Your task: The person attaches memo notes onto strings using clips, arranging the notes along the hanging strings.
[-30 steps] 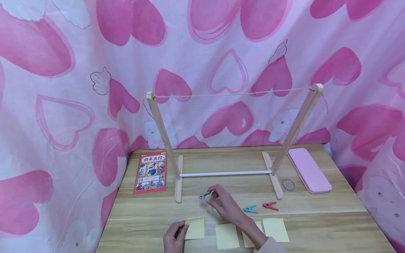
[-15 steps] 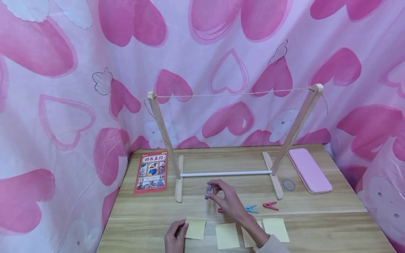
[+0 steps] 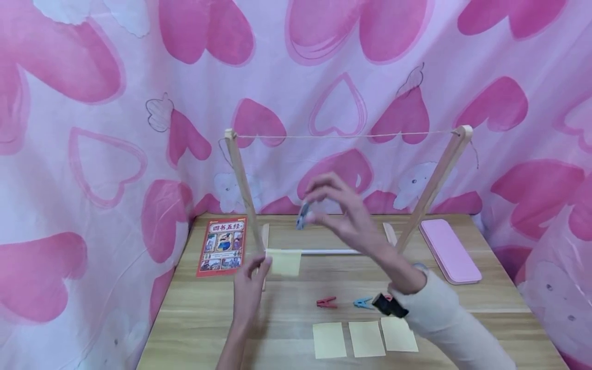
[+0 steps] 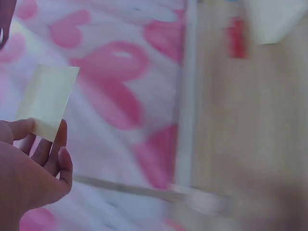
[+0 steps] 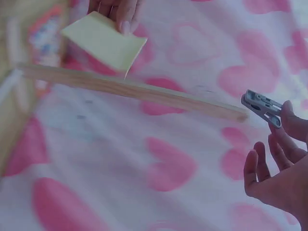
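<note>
This looks like a home: a curtain (image 3: 113, 241) printed with pink hearts (image 3: 402, 114) hangs behind and beside a wood-grain bench (image 3: 185, 334), which carries household things such as a red picture booklet (image 3: 223, 247), a pink case (image 3: 450, 252), yellow paper squares (image 3: 330, 340) and small clothes pegs (image 3: 326, 302).

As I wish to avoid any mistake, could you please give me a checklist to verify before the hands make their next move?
1. Left hand pinches the yellow note: ok.
2. Right hand holds the grey clothespin: ok.
3. String spans the wooden frame from post to post: ok.
4. Yellow note touches the string: not ok; it is held below, apart from it.
5. Grey clothespin grips the yellow note: not ok; they are apart.
6. String tight enough to bear weight: cannot tell.
</note>
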`<action>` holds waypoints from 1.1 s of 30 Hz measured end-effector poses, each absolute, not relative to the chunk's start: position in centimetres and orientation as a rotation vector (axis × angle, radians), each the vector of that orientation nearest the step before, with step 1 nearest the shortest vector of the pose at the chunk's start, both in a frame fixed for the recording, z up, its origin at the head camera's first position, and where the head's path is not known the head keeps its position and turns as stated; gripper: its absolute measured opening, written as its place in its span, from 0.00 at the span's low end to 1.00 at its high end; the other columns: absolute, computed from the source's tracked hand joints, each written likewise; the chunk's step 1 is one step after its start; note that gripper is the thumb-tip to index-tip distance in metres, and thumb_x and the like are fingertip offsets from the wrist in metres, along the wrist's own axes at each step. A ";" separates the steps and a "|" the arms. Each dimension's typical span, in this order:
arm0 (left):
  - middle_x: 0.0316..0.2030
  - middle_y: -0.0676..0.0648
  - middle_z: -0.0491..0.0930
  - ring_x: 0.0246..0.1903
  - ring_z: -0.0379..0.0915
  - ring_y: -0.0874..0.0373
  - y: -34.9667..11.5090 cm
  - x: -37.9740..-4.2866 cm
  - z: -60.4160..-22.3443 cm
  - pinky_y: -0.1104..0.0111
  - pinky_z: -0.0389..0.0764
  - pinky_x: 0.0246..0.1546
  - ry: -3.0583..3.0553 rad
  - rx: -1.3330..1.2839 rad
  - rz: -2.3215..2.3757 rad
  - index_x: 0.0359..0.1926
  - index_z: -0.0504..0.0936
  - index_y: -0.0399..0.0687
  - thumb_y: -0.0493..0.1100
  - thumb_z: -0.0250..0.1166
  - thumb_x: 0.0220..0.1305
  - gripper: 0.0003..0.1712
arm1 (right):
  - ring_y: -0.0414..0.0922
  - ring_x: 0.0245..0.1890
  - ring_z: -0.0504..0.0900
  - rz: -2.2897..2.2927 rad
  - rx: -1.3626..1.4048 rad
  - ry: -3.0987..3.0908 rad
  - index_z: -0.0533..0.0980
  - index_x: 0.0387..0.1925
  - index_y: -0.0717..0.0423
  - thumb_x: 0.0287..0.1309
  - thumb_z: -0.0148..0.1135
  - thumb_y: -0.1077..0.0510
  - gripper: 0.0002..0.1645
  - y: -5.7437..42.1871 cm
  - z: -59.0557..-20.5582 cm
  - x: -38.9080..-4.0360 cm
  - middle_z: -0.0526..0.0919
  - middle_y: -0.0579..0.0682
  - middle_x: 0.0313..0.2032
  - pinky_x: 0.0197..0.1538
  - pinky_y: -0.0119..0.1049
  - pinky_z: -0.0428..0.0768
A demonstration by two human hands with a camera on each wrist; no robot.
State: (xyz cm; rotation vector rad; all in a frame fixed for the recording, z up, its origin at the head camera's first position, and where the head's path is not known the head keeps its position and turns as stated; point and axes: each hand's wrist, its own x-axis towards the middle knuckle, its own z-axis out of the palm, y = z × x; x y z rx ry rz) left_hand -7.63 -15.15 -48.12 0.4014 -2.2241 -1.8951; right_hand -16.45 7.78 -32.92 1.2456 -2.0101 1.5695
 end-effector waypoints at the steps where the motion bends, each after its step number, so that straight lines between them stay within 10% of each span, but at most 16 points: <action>1: 0.53 0.44 0.87 0.53 0.79 0.56 -15.1 -8.3 -46.9 0.63 0.80 0.58 -2.208 0.373 -1.905 0.57 0.88 0.42 0.48 0.69 0.79 0.16 | 0.47 0.62 0.77 1.582 1.227 -2.009 0.87 0.44 0.64 0.55 0.76 0.75 0.15 7.8 -31.6 -16.6 0.81 0.60 0.56 0.69 0.41 0.76; 15: 0.54 0.41 0.88 0.55 0.83 0.54 -14.9 -15.2 -36.2 0.70 0.82 0.61 -1.977 0.141 -2.004 0.59 0.89 0.39 0.44 0.70 0.78 0.16 | 0.41 0.65 0.69 1.579 1.035 -2.084 0.88 0.40 0.65 0.63 0.77 0.67 0.05 6.0 -22.1 -22.1 0.73 0.46 0.54 0.74 0.42 0.67; 33: 0.46 0.44 0.90 0.49 0.83 0.61 -14.5 -19.6 -32.4 0.68 0.81 0.61 -1.754 0.067 -2.047 0.59 0.89 0.33 0.42 0.69 0.79 0.17 | 0.39 0.59 0.68 1.612 0.900 -2.135 0.90 0.34 0.64 0.59 0.77 0.67 0.02 2.9 -20.4 -26.4 0.71 0.43 0.48 0.65 0.35 0.68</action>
